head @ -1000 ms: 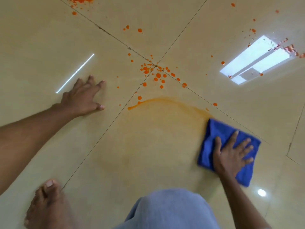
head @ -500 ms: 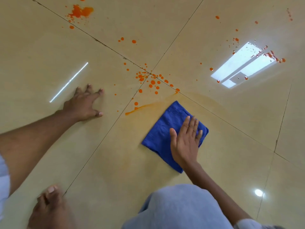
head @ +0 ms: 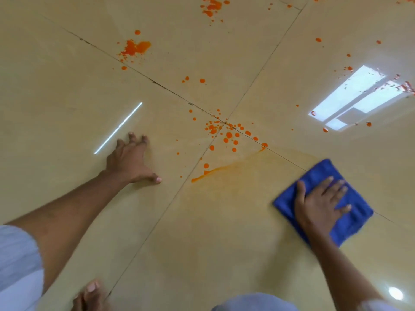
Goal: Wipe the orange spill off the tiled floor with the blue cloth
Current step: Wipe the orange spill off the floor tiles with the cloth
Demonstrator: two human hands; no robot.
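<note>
A: Where is the blue cloth (head: 350, 198) now?

B: Lower right of the view, folded, flat on the tiled floor (head: 67, 86). It lies across a grout line, w/ one corner pointing toward the tile crossing.

A: And the right hand (head: 318, 207)?

B: On top of the cloth, palm down, fingers spread and flat. It presses the cloth; it does not grip it.

A: Left hand (head: 131, 161)?

B: Open too, fingers spread, planted on the bare tile left of the crossing, beside a thin white light reflection (head: 119, 127). Holds nothing.

A: The orange spill (head: 229, 134)?

B: Many drops around the crossing of the grout lines, approx. in the middle of the view. A smeared orange streak (head: 215, 170) runs just below them, and a pale orange film covers the tile between this streak and the cloth. Bigger splashes (head: 134, 48) sit further up, and more at the top edge. Small drops also near the window reflection (head: 350, 97) on the right.

A: Anything else?

B: A bare foot (head: 89, 295) at the bottom left, and a knee in light fabric (head: 253, 303) at the bottom edge.
</note>
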